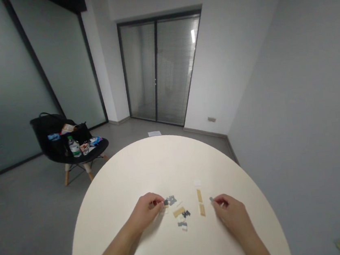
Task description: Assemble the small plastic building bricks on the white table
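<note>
Small grey brick (pixel 211 199) pinched in right hand (pixel 233 215), grip narrow, at right edge of loose parts on round white tabletop (pixel 150 166). Left hand (pixel 145 213) also narrow, fingertips (pixel 158 202) just beside dark brick (pixel 165 203); whether that grip holds anything, cannot tell. Between hands: grey bricks (pixel 172 200), flat tan plate (pixel 179 212), two narrow tan plates (pixel 199 195), lying apart. Well off far left, black chair (pixel 101 144) carrying black bag (pixel 50 129) and water bottle (pixel 74 147).

Tan plastic strips (pixel 199 196), dark grey plastic pieces (pixel 172 200), cream tabletop (pixel 161 161)
</note>
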Available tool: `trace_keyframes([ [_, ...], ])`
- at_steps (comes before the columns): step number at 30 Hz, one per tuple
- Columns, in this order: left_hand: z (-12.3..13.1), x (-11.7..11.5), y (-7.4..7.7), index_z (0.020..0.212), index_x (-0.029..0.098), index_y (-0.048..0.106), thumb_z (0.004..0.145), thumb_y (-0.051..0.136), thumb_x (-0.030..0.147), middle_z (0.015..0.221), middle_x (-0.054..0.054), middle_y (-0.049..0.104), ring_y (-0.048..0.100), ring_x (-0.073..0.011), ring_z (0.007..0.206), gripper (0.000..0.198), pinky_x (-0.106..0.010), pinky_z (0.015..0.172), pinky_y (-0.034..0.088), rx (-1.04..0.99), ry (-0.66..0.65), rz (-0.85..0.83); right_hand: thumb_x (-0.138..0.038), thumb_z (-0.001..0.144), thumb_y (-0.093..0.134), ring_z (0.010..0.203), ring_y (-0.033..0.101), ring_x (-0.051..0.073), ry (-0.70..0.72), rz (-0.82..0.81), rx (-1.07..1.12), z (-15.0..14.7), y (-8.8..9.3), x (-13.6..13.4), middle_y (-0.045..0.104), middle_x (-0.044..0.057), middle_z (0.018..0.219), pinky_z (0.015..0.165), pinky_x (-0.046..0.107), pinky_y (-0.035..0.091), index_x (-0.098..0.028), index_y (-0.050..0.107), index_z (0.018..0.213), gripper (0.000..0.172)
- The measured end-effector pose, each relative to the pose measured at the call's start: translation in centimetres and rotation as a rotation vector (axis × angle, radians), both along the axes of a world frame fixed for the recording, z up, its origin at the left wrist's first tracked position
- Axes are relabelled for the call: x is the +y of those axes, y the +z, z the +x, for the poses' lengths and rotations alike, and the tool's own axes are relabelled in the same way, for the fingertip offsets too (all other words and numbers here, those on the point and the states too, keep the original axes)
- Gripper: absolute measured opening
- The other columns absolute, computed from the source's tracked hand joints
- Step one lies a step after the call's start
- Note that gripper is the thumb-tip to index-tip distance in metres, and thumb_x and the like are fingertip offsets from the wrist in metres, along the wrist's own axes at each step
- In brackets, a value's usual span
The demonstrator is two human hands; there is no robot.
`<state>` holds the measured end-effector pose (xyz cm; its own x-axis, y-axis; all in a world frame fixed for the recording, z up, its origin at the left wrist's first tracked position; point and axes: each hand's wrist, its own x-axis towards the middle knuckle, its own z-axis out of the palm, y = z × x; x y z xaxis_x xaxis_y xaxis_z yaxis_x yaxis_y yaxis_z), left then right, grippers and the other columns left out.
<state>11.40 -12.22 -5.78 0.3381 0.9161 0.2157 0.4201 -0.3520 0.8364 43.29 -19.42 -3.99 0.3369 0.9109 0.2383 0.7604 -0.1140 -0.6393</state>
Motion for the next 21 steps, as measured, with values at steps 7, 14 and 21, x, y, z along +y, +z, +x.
trace_keyframes([
  [7,0.0,0.0,0.0,0.087,0.018,0.076,0.084,0.062,0.025,0.081,-0.005,0.072,0.064,-0.0186,0.073,0.016,-0.027,0.068,0.048,0.001,-0.007,-0.046,-0.031,0.074,0.057,0.063,0.063,0.020,0.080,-0.132,-0.030,0.0,-0.7,0.0,0.070,0.003,0.064,0.062,0.030,0.044,-0.021,0.068,0.064,0.017],
  [14,0.0,0.1,-0.2,0.084,0.017,0.076,0.082,0.062,0.026,0.080,-0.005,0.072,0.064,-0.0188,0.074,0.017,-0.027,0.068,0.047,-0.024,-0.011,-0.065,-0.037,0.078,0.054,0.064,0.062,0.019,0.165,-0.169,0.059,-1.2,0.4,-0.2,0.070,0.003,0.064,0.062,0.028,0.042,-0.020,0.070,0.066,0.026],
  [21,0.0,0.2,-0.4,0.084,0.017,0.076,0.082,0.061,0.028,0.081,-0.006,0.073,0.064,-0.0199,0.075,0.018,-0.027,0.069,0.047,-0.034,-0.016,-0.089,-0.037,0.080,0.053,0.065,0.060,0.019,0.224,-0.217,0.097,-1.5,0.5,-0.3,0.069,0.003,0.066,0.061,0.027,0.040,-0.018,0.070,0.068,0.029],
])
